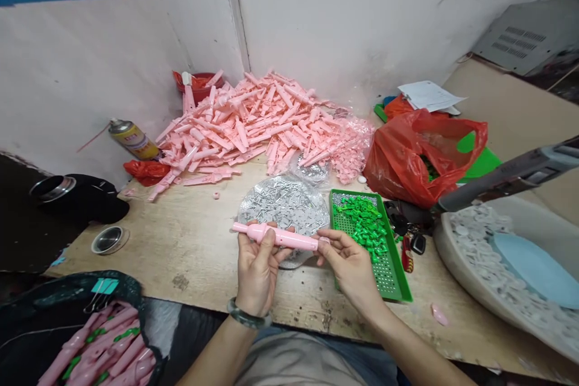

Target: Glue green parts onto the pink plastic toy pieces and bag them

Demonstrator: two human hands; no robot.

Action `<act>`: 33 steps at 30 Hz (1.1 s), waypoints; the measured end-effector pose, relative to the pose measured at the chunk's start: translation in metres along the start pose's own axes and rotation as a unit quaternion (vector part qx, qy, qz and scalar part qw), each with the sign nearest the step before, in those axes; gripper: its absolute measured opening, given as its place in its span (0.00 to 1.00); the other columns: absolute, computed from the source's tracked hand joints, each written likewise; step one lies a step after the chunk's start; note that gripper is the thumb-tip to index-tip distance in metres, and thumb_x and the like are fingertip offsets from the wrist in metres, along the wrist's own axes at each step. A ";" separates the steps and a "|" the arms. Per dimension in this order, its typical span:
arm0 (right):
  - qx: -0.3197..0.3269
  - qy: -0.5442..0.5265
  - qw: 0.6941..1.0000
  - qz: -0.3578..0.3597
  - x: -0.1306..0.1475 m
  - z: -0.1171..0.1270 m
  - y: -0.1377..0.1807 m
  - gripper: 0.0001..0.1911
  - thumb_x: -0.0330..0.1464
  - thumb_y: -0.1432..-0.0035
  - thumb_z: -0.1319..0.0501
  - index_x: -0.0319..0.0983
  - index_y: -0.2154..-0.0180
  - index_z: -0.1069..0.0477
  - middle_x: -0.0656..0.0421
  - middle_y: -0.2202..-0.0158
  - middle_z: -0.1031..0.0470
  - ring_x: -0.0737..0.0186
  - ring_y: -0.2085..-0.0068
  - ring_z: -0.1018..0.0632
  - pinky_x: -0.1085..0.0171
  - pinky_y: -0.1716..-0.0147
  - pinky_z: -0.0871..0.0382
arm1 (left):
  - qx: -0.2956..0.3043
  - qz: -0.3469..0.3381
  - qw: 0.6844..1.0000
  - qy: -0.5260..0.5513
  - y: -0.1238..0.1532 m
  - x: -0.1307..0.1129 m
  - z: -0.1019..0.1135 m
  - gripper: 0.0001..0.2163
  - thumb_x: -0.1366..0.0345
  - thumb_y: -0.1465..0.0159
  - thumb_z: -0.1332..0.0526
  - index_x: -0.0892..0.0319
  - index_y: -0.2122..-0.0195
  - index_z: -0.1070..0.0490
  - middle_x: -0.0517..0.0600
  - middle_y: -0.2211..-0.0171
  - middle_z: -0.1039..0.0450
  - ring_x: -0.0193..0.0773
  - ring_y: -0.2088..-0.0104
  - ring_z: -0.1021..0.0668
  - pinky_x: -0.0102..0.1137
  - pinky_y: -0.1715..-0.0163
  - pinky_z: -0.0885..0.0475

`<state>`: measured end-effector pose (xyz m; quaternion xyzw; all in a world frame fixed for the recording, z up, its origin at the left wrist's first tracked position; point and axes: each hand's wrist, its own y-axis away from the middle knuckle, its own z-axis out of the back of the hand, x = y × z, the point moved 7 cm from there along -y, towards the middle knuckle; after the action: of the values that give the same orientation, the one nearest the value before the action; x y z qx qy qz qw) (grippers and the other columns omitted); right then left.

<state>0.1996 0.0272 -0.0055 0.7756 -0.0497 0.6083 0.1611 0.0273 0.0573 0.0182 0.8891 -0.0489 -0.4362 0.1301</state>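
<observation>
My left hand (260, 268) is closed round a pink plastic tube-shaped handle (287, 237), thumb on top. The handle lies almost level, its narrow tip to the left. At its right end, the thumb and fingers of my right hand (348, 262) pinch a small pink piece (324, 240), mostly hidden by the fingertips. Behind the handle lies a round silvery tray (253, 196) heaped with thin metal pins. A green perforated basket (393, 277) with small bright green plastic parts (364, 226) stands beyond my right hand.
Pink plastic parts (253, 120) form a big pile against the wall. A spray can (133, 139) leans at left; a red plastic bag (393, 154) sits at right. White parts fill a large tub (456, 265). Pink-and-green pieces lie in a dark bag (131, 283) at lower left.
</observation>
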 end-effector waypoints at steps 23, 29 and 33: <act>-0.048 0.136 0.965 0.220 0.009 -0.013 0.041 0.16 0.33 0.36 0.38 0.41 0.47 0.25 0.51 0.46 0.24 0.53 0.47 0.22 0.52 0.46 0.26 | -0.069 -0.001 0.997 0.022 0.017 0.006 -0.001 0.20 0.63 0.44 0.29 0.51 0.58 0.40 0.44 0.60 0.26 0.48 0.56 0.18 0.44 0.57 0.21; 0.058 0.297 0.926 0.227 0.014 -0.006 0.025 0.21 0.31 0.32 0.48 0.40 0.39 0.33 0.51 0.42 0.28 0.55 0.41 0.28 0.52 0.41 0.32 | -0.042 -0.034 0.997 -0.047 0.011 -0.001 -0.008 0.22 0.63 0.44 0.29 0.48 0.54 0.39 0.44 0.58 0.27 0.43 0.58 0.18 0.36 0.62 0.20; -0.057 0.518 0.811 0.267 0.036 0.032 -0.017 0.12 0.29 0.37 0.44 0.36 0.58 0.22 0.49 0.57 0.24 0.53 0.55 0.26 0.53 0.53 0.29 | 0.013 0.095 0.994 -0.048 -0.003 0.015 -0.013 0.25 0.65 0.45 0.29 0.51 0.48 0.36 0.45 0.64 0.25 0.42 0.62 0.17 0.35 0.62 0.20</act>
<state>0.2435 0.0375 0.0195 0.2917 -0.1984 0.9349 0.0379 0.0469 0.0595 0.0140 0.8601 -0.1448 -0.4633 0.1567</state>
